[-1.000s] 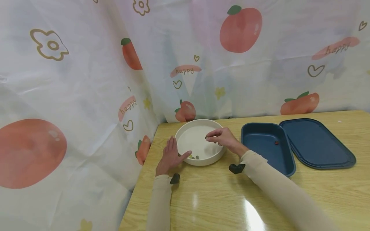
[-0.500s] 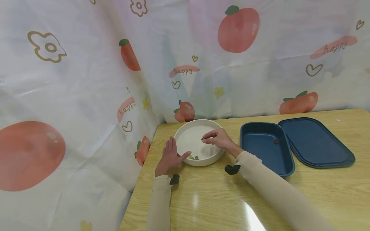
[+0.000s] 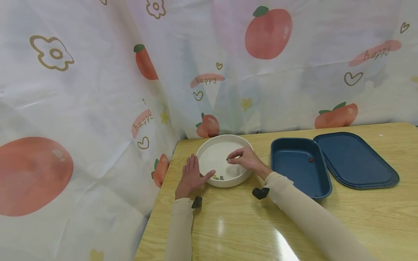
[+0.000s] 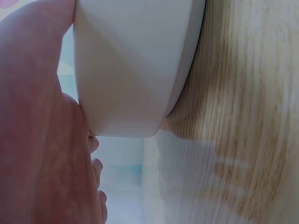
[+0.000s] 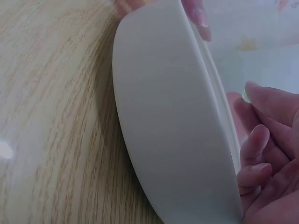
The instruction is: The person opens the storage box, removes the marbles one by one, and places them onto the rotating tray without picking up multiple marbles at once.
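A round white dish [image 3: 225, 183] with a low wall stands at the table's back left. My left hand [image 3: 191, 178] rests at its left rim, fingers straight, thumb laid over the near edge. Inside, by that thumb, lie several small yellowish and greenish balls [image 3: 221, 178]. Over the dish's right half, my right hand [image 3: 245, 158] pinches a small round piece [image 5: 245, 96] between thumb and fingertip; it looks pale green in the right wrist view and dark in the head view. The other fingers of that hand are curled near the rim.
A deep blue box [image 3: 298, 179] to the right of the dish has a small red ball [image 3: 310, 160] in it. Its flat blue lid [image 3: 357, 161] lies farther right. A printed curtain [image 3: 277, 90] hangs behind and along the left of the wooden table [image 3: 228, 224].
My right hand has shifted slightly left over the dish, still pinching the small piece. The left hand keeps its place at the rim. The head view has turned a little.
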Motion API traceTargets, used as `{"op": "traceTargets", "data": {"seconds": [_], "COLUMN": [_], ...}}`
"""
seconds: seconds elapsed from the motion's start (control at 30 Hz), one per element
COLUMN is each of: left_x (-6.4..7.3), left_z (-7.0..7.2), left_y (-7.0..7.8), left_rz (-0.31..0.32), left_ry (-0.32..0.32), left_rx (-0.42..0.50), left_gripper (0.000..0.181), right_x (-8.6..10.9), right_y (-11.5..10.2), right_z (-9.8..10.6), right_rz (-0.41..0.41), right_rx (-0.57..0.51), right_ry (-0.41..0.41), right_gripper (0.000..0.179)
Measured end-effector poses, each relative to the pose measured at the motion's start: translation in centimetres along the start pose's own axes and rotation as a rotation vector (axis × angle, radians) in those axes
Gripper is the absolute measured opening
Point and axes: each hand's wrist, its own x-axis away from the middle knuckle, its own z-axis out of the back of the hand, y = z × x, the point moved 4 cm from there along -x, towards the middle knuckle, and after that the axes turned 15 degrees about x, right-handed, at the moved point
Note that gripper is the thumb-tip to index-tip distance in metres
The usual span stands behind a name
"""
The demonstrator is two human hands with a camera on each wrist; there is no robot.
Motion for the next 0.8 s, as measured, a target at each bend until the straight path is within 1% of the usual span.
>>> {"op": "traceTargets", "data": {"seconds": [0.2,0.4,0.67,0.8], "left_x": [0.15,-0.01,-0.14,-0.16], "left_z": [-0.01,-0.03,-0.13,-0.2], "left_y": [-0.01,-0.11,-0.31,-0.43], "left_rz": [0.013,0.005,-0.005,-0.015], "left_ry": [-0.007,0.001,0.002,0.006], "left_rx": [-0.008,-0.004,0.011,0.028], "left_gripper": [0.112,0.112,0.114,0.115], "right_x": [0.16,0.15,0.22,0.28], "right_y": [-0.19,-0.39,-0.58,-0.55], "right_z": [-0.24,-0.28,-0.57,-0.61], "right_rz": [-0.008,0.01,0.038,0.036], "right_rx": [0.022,0.059,0.08,0.08], "right_ry": [-0.006,0.004,0.009,0.013], "right_gripper": [0.023,0.022,0.02,0.019]}}
